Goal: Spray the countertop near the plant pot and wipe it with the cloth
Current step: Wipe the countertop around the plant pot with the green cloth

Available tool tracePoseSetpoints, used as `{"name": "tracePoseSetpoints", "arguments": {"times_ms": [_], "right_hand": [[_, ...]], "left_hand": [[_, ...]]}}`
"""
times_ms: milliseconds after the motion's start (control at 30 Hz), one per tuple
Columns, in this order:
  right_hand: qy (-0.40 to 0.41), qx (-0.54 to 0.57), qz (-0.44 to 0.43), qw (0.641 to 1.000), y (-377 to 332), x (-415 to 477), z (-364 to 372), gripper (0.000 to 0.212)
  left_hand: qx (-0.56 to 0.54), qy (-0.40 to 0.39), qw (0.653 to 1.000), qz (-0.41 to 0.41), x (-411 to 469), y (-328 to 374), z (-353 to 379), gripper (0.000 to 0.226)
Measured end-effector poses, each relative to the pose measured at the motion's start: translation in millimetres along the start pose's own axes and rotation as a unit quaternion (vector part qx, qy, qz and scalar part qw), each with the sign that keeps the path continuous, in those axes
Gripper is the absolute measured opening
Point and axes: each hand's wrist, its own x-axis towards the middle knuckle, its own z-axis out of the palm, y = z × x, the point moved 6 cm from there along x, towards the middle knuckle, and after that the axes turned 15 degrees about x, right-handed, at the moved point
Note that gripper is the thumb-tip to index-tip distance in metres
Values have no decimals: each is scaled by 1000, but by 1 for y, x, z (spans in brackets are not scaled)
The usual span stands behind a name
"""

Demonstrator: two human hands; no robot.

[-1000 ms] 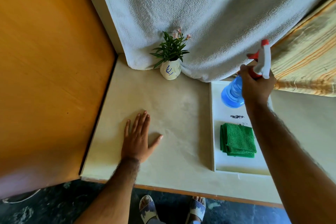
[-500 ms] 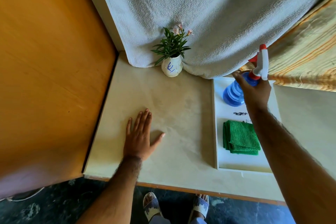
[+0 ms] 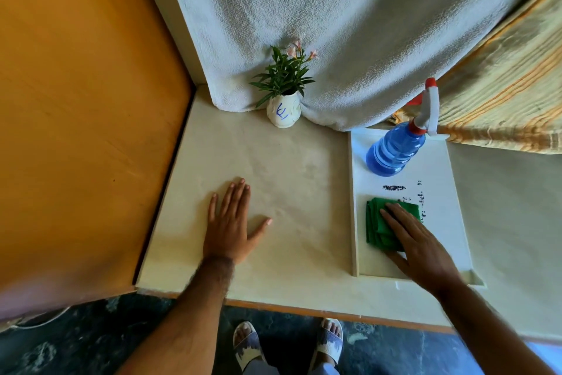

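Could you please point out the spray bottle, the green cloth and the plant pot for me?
spray bottle (image 3: 395, 152): head view, blue body.
green cloth (image 3: 375, 222): head view, folded left part.
plant pot (image 3: 283, 113): head view, white front.

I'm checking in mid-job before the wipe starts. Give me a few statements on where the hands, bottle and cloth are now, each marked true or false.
1. The right hand rests on the green cloth. True.
2. The spray bottle is held in the air. False: it stands upright on the white tray, with no hand on it.
3. The left hand lies flat, fingers spread, on the countertop. True.
4. The cloth is spread out beside the plant pot. False: it lies folded on the tray, to the right of the pot and nearer the person.
5. The plant pot stands on the tray. False: it stands on the countertop, against the hanging grey towel.
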Motion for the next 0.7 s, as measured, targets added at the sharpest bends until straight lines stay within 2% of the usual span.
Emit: {"name": "tracePoseSetpoints", "arguments": {"times_ms": [167, 300, 400, 500, 600, 700], "right_hand": [[65, -39, -15, 997, -15, 10, -7, 78], [123, 15, 9, 992, -35, 16, -22, 74], [117, 52, -106, 986, -88, 45, -24, 58], [90, 43, -239, 966, -148, 95, -16, 38], [56, 0, -328, 943, -186, 158, -4, 37], [49, -51, -383, 921, -202, 208, 2, 35]], "left_hand": [[-9, 15, 1000, 1, -1, -1, 0, 96], [-10, 6, 1000, -1, -1, 0, 1, 96], [-14, 0, 1000, -3, 0, 0, 1, 96], [-14, -2, 1000, 0, -2, 1, 0, 97], [-16, 1, 1000, -7, -1, 0, 0, 97], [-17, -2, 1000, -13, -1, -1, 1, 98]]}}
